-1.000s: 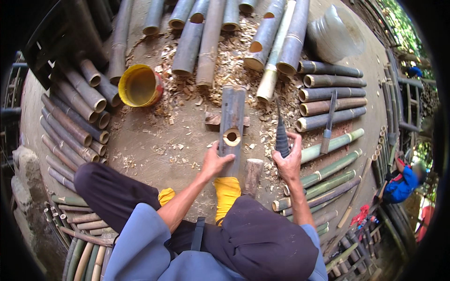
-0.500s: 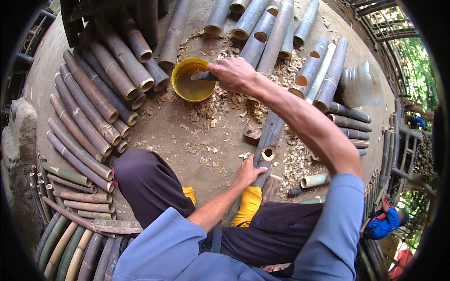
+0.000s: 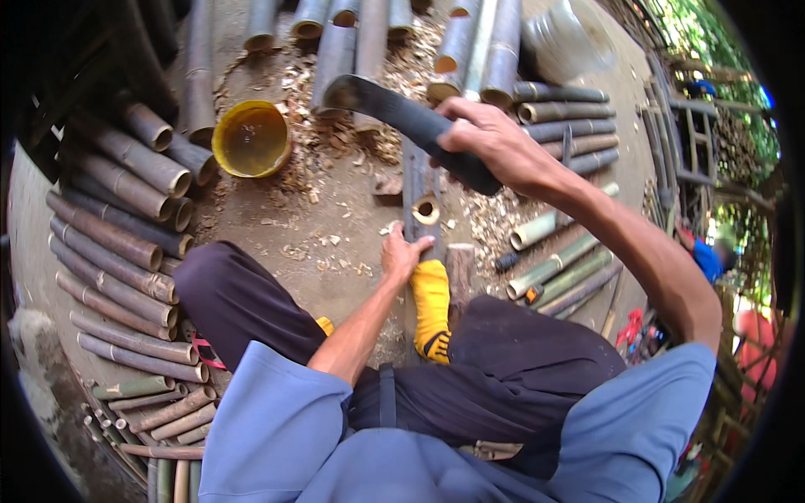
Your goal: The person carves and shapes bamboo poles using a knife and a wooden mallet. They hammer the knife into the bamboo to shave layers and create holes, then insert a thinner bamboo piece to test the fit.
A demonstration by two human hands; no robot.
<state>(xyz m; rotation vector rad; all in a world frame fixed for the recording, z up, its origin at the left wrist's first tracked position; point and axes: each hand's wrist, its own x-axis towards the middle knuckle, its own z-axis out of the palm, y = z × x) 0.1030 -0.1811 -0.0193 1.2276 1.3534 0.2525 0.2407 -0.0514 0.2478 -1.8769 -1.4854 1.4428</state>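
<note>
My left hand [image 3: 401, 256] grips a dark bamboo tube [image 3: 411, 180] lying lengthwise in front of me, thumb across its top. Just beyond the thumb, a pale-rimmed hole is cut into the tube's upper side. My foot in a yellow sock [image 3: 430, 302] rests by the tube's near end. Above and right of the hole, my right hand [image 3: 495, 142] is closed around a dark, curved tool [image 3: 377, 105]. The tool's broad rounded end points left, toward the bucket; motion blurs it, so its edge cannot be made out.
A yellow bucket [image 3: 252, 139] of murky liquid stands at the far left. Wood shavings [image 3: 331, 142] litter the ground. Bamboo lengths [image 3: 113, 260] fan out on the left, more [image 3: 579, 113] on the right. A translucent plastic container [image 3: 566, 42] lies far right. People [image 3: 708, 260] are beyond.
My right hand has drawn the tool out of the yellow bucket and brought it right and nearer, over the tube. My left hand keeps its grip. The view has shifted to the right.
</note>
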